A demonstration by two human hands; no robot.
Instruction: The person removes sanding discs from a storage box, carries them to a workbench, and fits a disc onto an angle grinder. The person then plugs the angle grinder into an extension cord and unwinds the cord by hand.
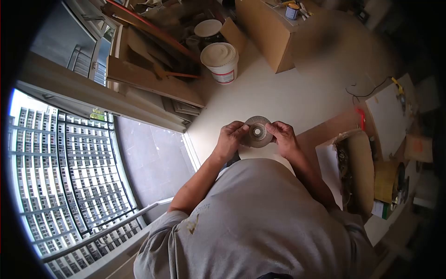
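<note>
One round, ribbed disc [262,138] is held between the left hand [231,137] and the right hand [284,138], just past the front of a grey shirt [265,209]. The grip on each side is narrow: the rim is pinched at the upper left and upper right, with both thumbs laid on the face that is turned up toward the head (the fingers underneath are mostly hidden). No long axis is offered by the round outline; the line that matters is run from thumb to thumb, nearly level across the disc, with the pale central hole left uncovered between them. Neither hand can be called nearer, since the disc is touched by both.

Beyond the hands, a pale floor [251,100] is seen, on which a lidded white bucket [223,69] is stood, well apart from the disc. To the right, an open cardboard box [364,160] is placed near the right forearm; its contents cannot be made out clearly. On the left, a window [76,167] is faced by a tall building.
</note>
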